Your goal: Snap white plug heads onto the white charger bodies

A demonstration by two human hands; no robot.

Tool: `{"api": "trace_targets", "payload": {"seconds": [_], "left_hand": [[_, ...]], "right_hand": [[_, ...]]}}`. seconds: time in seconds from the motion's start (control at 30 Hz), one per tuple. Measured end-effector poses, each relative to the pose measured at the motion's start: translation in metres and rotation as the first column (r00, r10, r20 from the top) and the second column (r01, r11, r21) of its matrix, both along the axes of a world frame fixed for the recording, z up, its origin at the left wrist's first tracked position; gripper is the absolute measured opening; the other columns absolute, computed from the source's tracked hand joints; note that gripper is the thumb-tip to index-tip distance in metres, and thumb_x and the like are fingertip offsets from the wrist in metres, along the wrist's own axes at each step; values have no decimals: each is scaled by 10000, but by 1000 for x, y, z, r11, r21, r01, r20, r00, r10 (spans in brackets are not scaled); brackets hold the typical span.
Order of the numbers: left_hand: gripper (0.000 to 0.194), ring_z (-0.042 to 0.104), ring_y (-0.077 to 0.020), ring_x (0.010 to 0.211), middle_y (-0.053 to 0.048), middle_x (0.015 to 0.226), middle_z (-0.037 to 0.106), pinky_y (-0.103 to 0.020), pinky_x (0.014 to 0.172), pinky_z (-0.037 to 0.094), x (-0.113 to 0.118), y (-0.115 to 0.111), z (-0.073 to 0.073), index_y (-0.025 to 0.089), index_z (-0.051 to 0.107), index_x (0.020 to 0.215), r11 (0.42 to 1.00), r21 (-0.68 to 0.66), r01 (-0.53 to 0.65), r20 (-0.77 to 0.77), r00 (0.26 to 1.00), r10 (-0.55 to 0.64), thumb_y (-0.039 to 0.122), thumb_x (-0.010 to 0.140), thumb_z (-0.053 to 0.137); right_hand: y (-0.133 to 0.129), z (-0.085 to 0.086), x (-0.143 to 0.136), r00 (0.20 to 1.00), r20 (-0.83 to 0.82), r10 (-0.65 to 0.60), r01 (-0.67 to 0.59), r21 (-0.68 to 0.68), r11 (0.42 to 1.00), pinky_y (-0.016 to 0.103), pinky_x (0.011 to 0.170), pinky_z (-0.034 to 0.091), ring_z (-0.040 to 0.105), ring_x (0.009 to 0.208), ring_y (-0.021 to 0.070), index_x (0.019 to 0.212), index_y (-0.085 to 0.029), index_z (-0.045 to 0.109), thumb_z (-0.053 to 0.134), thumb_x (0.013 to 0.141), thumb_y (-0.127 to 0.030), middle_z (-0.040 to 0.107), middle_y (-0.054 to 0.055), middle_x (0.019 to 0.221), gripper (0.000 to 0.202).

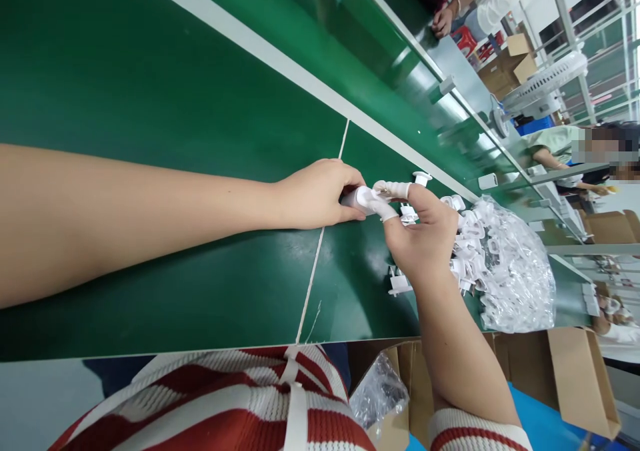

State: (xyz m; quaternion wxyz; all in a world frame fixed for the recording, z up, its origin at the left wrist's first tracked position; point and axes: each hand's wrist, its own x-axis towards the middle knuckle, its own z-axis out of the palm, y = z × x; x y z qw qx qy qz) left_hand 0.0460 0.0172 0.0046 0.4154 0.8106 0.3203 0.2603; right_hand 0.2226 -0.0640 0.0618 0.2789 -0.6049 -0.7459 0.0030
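Above the green table point(240, 284), my left hand point(330, 194) is closed, its thumb and fingers around a small white plastic piece point(356, 199). Facing it from the right, my right hand point(417, 221) has white covers on the thumb and index finger, and these pinch at the piece's right end. What exactly lies between those two fingertips is too small to tell. Several white plug parts point(399, 281) lie beside and behind my right hand. More white parts point(467, 251) are heaped at the mouth of a clear plastic bag point(520, 271).
A cardboard box point(583, 377) and a crumpled clear bag point(381, 387) are below the table's near edge. A white strip point(280, 61) runs along the green surface. Beyond a metal rail are a fan point(547, 81), more boxes and other people at work.
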Motion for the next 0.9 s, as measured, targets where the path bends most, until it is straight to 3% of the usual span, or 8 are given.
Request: {"api": "trace_targets", "payload": {"seconds": [0.2, 0.37, 0.53, 0.63, 0.77, 0.9], "left_hand": [[299, 642, -262, 921, -40, 883, 716, -334, 735, 441, 0, -1, 1, 195, 755, 943, 1000, -12, -19, -21, 1000, 18, 441, 775, 740], [290, 641, -258, 893, -32, 846, 708, -328, 715, 434, 1, -1, 2, 198, 758, 941, 1000, -9, -20, -35, 999, 19, 433, 772, 745], [295, 641, -256, 891, -42, 886, 721, -326, 717, 435, 0, -2, 4, 193, 764, 950, 999, -25, -23, -41, 999, 22, 424, 767, 752], [306, 638, -249, 877, -44, 899, 724, -322, 717, 433, 1, -2, 5, 190, 771, 963, 999, -32, -19, -31, 999, 18, 419, 760, 756], [306, 638, -241, 833, -42, 867, 723, -313, 686, 424, 2, -2, 4, 190, 766, 943, 999, -26, -46, -16, 999, 45, 427, 752, 749], [324, 640, -246, 805, -52, 834, 714, -325, 683, 443, 3, -5, 2, 186, 756, 922, 998, 21, -56, -28, 998, 56, 472, 774, 719]], "right_hand": [[4, 7, -4, 992, 121, -24, 28, -36, 999, 399, 783, 604, 764, 851, 265, 910, -247, 740, 691, 858, -215, 810, 32, 954, 79], [6, 10, -8, 993, 107, -42, 52, -93, 994, 391, 778, 593, 756, 843, 260, 898, -247, 719, 649, 834, -177, 799, 27, 944, 118], [3, 14, -13, 980, 165, -115, 133, -107, 985, 357, 671, 542, 728, 754, 250, 894, -256, 724, 636, 760, -122, 783, 9, 855, 209], [4, 16, -13, 979, 179, -93, 114, -108, 988, 333, 641, 516, 719, 742, 239, 881, -253, 722, 608, 737, -101, 778, 8, 838, 238], [8, 14, -10, 981, 178, -72, 91, -103, 991, 361, 719, 542, 739, 811, 259, 882, -244, 721, 575, 681, -53, 776, 5, 831, 314], [7, 1, -9, 993, 58, -99, 104, -93, 990, 383, 801, 577, 757, 847, 246, 925, -247, 721, 602, 728, -74, 798, 4, 902, 288]]}}
